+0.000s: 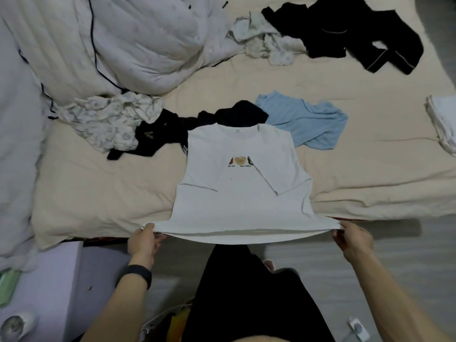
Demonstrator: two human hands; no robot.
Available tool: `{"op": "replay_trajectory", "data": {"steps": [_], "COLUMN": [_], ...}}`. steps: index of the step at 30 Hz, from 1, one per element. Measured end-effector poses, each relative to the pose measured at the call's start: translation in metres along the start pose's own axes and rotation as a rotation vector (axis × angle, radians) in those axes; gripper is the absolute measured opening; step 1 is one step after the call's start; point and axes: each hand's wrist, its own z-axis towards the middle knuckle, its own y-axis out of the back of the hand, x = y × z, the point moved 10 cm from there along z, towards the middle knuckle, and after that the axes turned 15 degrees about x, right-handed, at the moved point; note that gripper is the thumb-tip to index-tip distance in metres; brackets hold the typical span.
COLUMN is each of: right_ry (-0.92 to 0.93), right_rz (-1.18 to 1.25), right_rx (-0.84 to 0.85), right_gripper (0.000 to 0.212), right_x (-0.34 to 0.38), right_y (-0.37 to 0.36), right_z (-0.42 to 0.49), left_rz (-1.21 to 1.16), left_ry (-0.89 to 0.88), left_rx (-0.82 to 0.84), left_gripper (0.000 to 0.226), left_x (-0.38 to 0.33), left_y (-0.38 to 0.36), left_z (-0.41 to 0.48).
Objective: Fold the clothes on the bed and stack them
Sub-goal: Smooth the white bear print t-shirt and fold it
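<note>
Your left hand [144,239] and right hand [351,239] each pinch a hem corner of the white T-shirt [243,193], lying sleeves-folded at the bed's [98,193] near edge, hem overhanging; bare sheet flanks it.

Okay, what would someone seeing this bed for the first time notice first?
The white T-shirt with a small bear print lies flat at the near edge of the bed, sleeves folded in, the left hand and right hand pinching its hem corners. Beyond it to the right lies a light blue top, and a black garment sprawls at the far right corner.
</note>
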Motion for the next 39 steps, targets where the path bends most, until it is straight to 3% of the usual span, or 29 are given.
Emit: {"op": "replay_trajectory", "data": {"steps": [11,17,20,22,24,26,28,30,34,39], "right_ry": [0.011,0.034,0.058,0.075,0.163,0.294,0.351,0.361,0.341,0.286], "right_rz": [0.132,0.105,0.07,-0.135,-0.554,-0.815,-0.87,-0.896,-0.961,-1.113], "right_rx": [-0.077,-0.103,-0.045,0.059,-0.011,-0.112,-0.15,-0.085,-0.026,-0.037], "right_gripper": [0.009,0.015,0.005,0.014,0.025,0.043,0.068,0.077,0.055,0.044], "right_x": [0.096,0.134,0.144,0.144,0.148,0.155,0.158,0.158,0.17,0.178], "right_y": [-0.128,-0.199,-0.233,-0.255,-0.257,-0.257,-0.255,-0.256,-0.251,-0.25], "right_z": [0.1,0.196,0.25,0.286,0.306,0.302,0.296,0.3,0.308,0.32], "left_rz": [0.139,0.141,0.154,0.224,0.349,0.432,0.45,0.465,0.55,0.677], "left_ry": [-0.029,-0.069,-0.104,-0.125,-0.171,-0.246,-0.291,-0.281,-0.258,-0.27], "left_rx": [0.024,0.004,0.082,0.148,0.143,0.08,0.062,0.09,0.1,-0.024], "left_gripper": [0.026,0.024,0.021,0.022,0.022,0.035,0.054,0.062,0.066,0.043], "left_x": [-0.152,-0.199,-0.204,-0.198,-0.192,-0.193,-0.194,-0.195,-0.21,-0.233], "left_y": [-0.098,-0.163,-0.196,-0.215,-0.219,-0.211,-0.208,-0.211,-0.211,-0.204], "left_z": [0.147,0.254,0.299,0.327,0.343,0.345,0.343,0.34,0.343,0.348]}}
